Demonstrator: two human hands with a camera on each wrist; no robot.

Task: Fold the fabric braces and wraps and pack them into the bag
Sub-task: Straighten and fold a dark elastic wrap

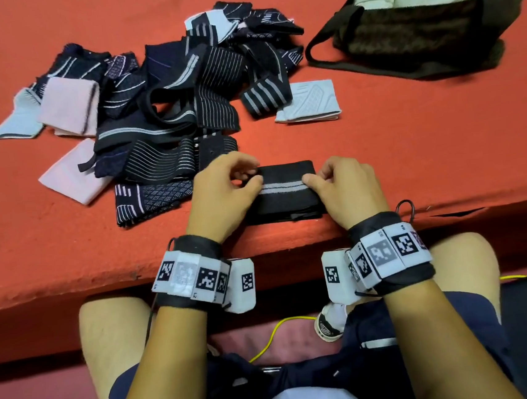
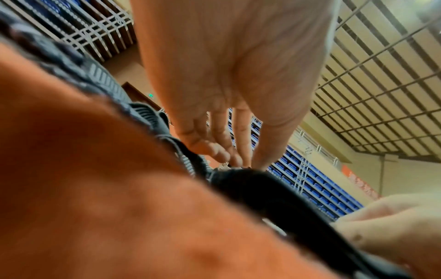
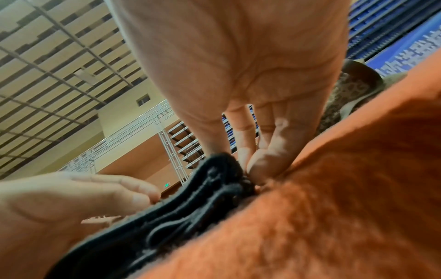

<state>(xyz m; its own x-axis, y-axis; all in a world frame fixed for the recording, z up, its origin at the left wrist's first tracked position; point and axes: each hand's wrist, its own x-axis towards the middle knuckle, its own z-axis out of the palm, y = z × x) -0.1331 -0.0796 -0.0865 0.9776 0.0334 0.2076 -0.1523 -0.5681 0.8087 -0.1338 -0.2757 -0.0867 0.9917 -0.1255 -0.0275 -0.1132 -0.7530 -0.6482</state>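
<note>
Your left hand and right hand pinch the black wrap's ends, mid-fold; beyond it the pile waits unfolded, and the bag lies farther right.

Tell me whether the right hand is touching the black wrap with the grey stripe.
Touching. The head view shows the right hand pinching the right end of the black wrap; the right wrist view shows fingertips pressed into its edge.

Black wrist straps, white marker-coded blocks, navy shorts.
</note>
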